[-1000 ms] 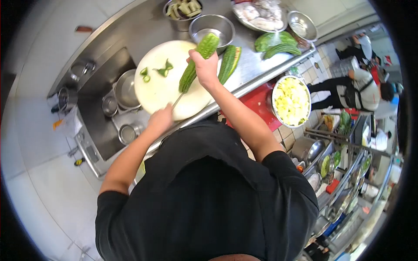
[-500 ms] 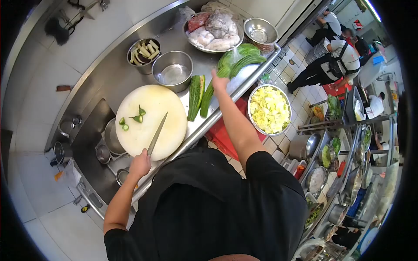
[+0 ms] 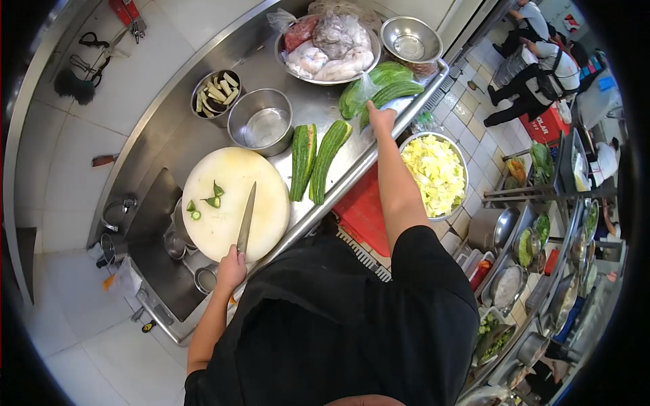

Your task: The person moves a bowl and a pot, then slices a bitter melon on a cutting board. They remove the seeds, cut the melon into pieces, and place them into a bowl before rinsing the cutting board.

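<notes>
My left hand (image 3: 232, 268) grips a kitchen knife (image 3: 248, 220), its blade lying over the round white cutting board (image 3: 237, 230). Small cut green pieces (image 3: 213, 201) rest on the board. Stretched out to the right, my right hand (image 3: 382, 120) closes at the near end of a long green gourd (image 3: 397, 92); its fingers partly hide that end. A clear plastic bag (image 3: 367, 86) and another rounder green gourd (image 3: 352, 100) are beside it. Two long green striped gourds (image 3: 303, 162) lie side by side on the steel counter, just right of the board.
An open steel pot (image 3: 261, 122) and a pot of cut eggplant (image 3: 217, 95) stand behind the board. Farther back is a bowl of bagged meat (image 3: 332, 51). Chopped cabbage fills a bowl (image 3: 433, 174) at right, below the counter rail. A sink (image 3: 162, 250) lies left; people work far right.
My right hand has let go of the second striped gourd, leaving it beside the first, and moved right to the gourds by the plastic bag. The left hand keeps the knife over the board.
</notes>
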